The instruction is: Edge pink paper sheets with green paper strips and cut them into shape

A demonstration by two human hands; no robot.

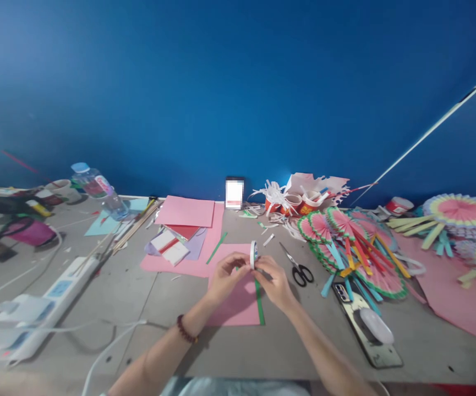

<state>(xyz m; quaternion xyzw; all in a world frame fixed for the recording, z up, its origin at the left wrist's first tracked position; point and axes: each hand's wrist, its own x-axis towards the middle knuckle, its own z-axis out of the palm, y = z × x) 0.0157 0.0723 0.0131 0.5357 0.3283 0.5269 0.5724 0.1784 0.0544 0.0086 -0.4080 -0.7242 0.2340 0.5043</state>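
Observation:
Over the pink paper sheet (231,313), a narrow white roll of tape (253,255) stands upright between my hands. My left hand (228,278) is closed, with its thumb and fingers against the roll's left side. My right hand (274,279) pinches at the roll's lower right side. A green paper strip (260,302) runs along the sheet's right edge, and a second loose green strip (217,247) lies to the left of the roll. To the right of my right hand lie black-handled scissors (299,269).
Several pleated paper fans (345,225) spread over the right side. In front of them lies a phone (355,324) bearing a white mouse (376,325). Stacked pink paper (188,212), wooden sticks (136,226), a water bottle (99,190) and a power strip (58,300) occupy the left.

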